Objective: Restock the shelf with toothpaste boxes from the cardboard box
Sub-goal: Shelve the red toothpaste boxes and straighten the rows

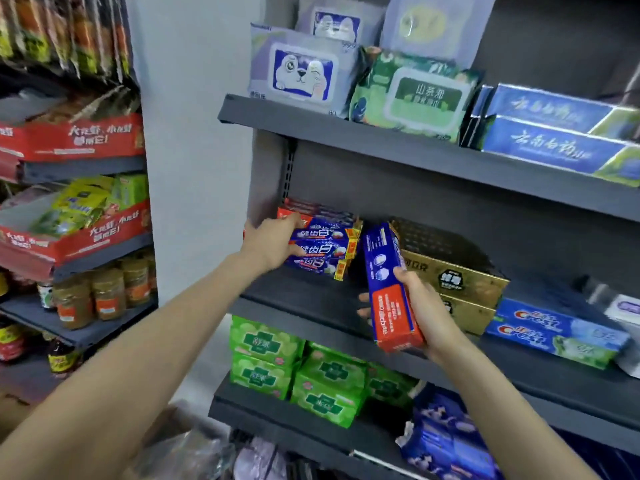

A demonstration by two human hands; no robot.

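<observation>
A stack of blue and red toothpaste boxes point(325, 244) lies at the left end of the middle dark grey shelf point(311, 303). My left hand point(273, 242) grips the left end of that stack, fingers over its top and front. My right hand point(426, 310) holds another blue and red toothpaste box point(389, 289) tilted on end, just right of the stack and in front of the shelf. A corner of the cardboard box point(14, 410) shows at the lower left.
Gold toothpaste boxes point(457, 282) and Crest boxes point(554, 334) fill the middle shelf to the right. Wet wipe packs point(301, 71) and blue boxes point(554, 133) sit on the shelf above, green packs point(325, 379) below. A snack and jar rack point(76, 216) stands on the left.
</observation>
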